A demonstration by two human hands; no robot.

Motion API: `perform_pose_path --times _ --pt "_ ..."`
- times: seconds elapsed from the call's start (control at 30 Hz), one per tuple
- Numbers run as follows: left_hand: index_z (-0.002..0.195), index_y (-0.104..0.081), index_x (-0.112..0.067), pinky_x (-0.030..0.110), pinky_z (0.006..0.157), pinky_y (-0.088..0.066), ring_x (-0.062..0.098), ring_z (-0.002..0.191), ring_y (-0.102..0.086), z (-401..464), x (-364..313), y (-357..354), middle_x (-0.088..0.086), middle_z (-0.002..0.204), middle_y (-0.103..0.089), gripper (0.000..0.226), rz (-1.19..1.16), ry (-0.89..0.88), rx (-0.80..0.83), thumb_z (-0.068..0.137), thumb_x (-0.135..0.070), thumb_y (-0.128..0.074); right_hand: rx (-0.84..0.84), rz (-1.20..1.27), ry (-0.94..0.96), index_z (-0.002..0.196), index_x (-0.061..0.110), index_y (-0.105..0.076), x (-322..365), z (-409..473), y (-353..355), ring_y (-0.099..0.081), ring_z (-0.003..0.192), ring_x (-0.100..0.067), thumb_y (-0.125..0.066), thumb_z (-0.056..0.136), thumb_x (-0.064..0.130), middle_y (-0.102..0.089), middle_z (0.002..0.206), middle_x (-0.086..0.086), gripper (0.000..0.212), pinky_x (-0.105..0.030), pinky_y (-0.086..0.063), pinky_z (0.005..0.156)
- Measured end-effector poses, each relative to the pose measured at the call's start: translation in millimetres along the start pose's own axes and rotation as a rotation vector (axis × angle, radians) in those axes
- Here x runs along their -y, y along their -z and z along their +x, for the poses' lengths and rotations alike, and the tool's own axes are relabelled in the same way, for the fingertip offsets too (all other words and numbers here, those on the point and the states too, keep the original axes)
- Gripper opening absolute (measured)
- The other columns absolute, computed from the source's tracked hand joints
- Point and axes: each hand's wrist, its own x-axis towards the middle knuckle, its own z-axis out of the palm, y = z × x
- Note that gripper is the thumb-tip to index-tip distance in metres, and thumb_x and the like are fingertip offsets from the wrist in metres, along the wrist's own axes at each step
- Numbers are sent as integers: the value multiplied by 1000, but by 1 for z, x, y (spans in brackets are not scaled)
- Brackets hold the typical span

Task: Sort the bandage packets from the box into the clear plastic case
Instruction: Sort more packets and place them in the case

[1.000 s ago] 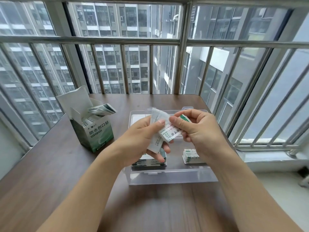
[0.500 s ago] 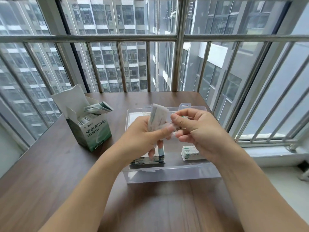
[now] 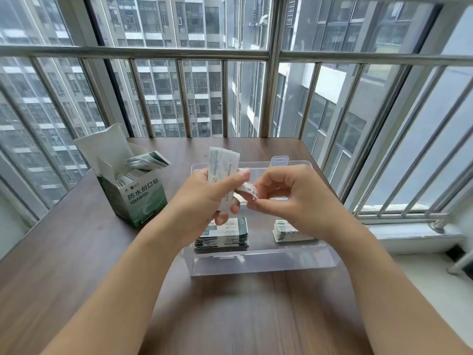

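**Thin paper packets, half sorted**

At the left of the frame, an open green and white cardboard box [image 3: 139,198] on the brown wooden table [image 3: 64,265]. Still holding plenty of packets, stood on edge, with a few poking out of the top.

In the middle, a left hand [image 3: 202,201] gripping a small bunch of white paper bandage packets [image 3: 222,166], upright, thumb on the front. Right beside it, a right hand [image 3: 289,198] pinching one bent white bandage packet [image 3: 247,190] between thumb and fingertips.

Probably very light, thin and floppy. Easy to bend, as the curled one shows, and likely a bit slippery when stacked. Best pinched flat near the middle, one at a time.

Below the hands, a clear plastic case [image 3: 256,262] with its lid open. Inside, at lower middle, a tall pile of wide dark-edged packets [image 3: 225,234]. Further right, well apart, a smaller pile of narrow white and green packets [image 3: 284,230]. Lots of bare floor left in the case.
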Motion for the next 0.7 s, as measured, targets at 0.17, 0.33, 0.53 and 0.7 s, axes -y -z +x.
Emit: perform_pose_path --times 0.17,0.33,0.53,0.7 --pt "92 -65 -6 15 33 -28 10 48 -46 -1 0 0 3 72 -61 33 -54 -87 30 72 -31 -73 86 673 -287 85 1 -59 9 -1 6 -70 81 -32 -72 80 6 -71 91 -22 15 -36 -60 74" --pt "83 -71 -7 17 34 -27 9 48 -44 0 2 1 4 65 -56 15 -60 -125 15 73 -17 -76 60 770 -380 94 -2 -60 16 -2 8 -74 79 -30 -66 83 6 -73 89 -24 15 -39 -63 70" --pt "77 -71 -9 18 35 -31 10 47 -45 1 3 1 1 56 -56 11 -17 -175 -10 71 -15 -77 112 804 -407 84 5 -56 15 -3 7 -73 83 -37 -65 84 5 -72 91 -26 9 -45 -62 73" --pt "91 -68 3 18 35 -31 10 46 -44 1 5 0 3 57 -56 32 18 -138 -23 73 -21 -78 67 727 -399 91 -2 -63 9 -1 2 -73 84 -33 -64 89 8 -72 89 -21 11 -45 -62 78"
